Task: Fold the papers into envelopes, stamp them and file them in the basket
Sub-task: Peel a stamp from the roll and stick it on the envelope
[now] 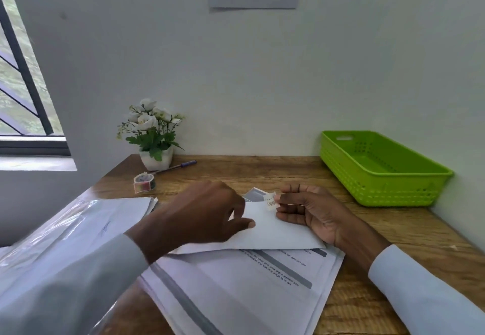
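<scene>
Printed papers (pixel 236 290) lie nearest, under envelope (pixel 275 232). R hand (pixel 309 214) pinches stamp (pixel 270 201) w/ fingertips; L hand (pixel 207 211) presses envelope, fingers loosely bent. Stamp's light, flimsy: hold by edge.

Wooden table (pixel 262 174): green basket (pixel 380 169) at right; flower pot (pixel 156 160), pen (pixel 175 166), tape roll (pixel 143 182) upper left of its top; printed sheets (pixel 236 290) at lower centre.

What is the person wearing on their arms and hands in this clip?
Both arms are in long, pale, whitish-blue sleeves that end at the wrists: the left sleeve and the right sleeve. The left hand and right hand are bare, with no gloves. No watch or bracelet shows.
</scene>
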Demonstrator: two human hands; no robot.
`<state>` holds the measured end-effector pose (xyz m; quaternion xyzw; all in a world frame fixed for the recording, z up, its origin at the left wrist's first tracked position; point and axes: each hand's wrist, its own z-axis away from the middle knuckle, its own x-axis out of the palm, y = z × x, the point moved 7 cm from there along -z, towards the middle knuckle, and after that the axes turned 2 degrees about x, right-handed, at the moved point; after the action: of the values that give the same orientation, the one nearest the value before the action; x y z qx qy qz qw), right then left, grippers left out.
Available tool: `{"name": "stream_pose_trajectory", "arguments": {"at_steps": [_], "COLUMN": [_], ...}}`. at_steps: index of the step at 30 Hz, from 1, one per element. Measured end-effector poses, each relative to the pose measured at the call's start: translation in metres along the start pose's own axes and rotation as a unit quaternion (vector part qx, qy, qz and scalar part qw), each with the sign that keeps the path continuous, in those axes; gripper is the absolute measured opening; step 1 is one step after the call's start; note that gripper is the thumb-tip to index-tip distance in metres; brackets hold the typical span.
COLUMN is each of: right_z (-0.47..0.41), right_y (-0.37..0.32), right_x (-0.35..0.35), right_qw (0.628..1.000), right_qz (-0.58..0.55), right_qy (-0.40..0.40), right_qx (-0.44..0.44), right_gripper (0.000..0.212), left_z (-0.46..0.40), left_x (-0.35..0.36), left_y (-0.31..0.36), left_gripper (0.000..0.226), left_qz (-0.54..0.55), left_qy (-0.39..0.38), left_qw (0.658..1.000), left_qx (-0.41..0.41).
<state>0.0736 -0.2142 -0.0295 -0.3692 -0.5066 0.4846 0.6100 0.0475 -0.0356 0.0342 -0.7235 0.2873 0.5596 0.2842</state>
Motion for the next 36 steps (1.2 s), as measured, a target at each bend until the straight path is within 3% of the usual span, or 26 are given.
{"name": "stream_pose_trajectory", "arguments": {"at_steps": [5,13,16,19,25,30,36], "right_z": [0.002,0.003,0.005,0.007,0.002,0.001,0.001], "right_y": [0.005,-0.004,-0.015,-0.018,-0.014,-0.012,-0.011], "right_x": [0.0,-0.026,-0.045,-0.058,-0.059,-0.058,-0.058], "right_qw": [1.0,0.995,0.991,0.987,0.985,0.977,0.973], "right_qz": [-0.006,-0.012,0.0,0.006,0.056,0.103,0.125], "right_qy": [0.018,0.099,0.136,0.163,0.162,0.186,0.191], "right_qx": [0.009,0.011,0.007,0.008,0.025,0.023,0.019], "right_gripper": [0.034,0.024,0.011,0.014,0.016,0.034,0.032], "left_z": [-0.044,-0.041,-0.042,-0.043,-0.045,-0.045,-0.045], "left_x": [0.033,0.074,0.078,0.08,0.083,0.085,0.086], "left_y": [0.002,0.005,0.005,0.006,0.008,0.01,0.013], "left_gripper": [0.043,0.044,0.071,0.087,0.085,0.084,0.078], "left_qz": [0.096,0.182,0.18,0.16,0.13,0.113,0.096], "left_qy": [-0.046,0.071,0.063,0.048,0.032,0.021,0.019], "left_qw": [0.989,0.972,0.973,0.976,0.982,0.986,0.99], "left_qx": [-0.106,-0.135,-0.133,-0.139,-0.133,-0.125,-0.106]}}
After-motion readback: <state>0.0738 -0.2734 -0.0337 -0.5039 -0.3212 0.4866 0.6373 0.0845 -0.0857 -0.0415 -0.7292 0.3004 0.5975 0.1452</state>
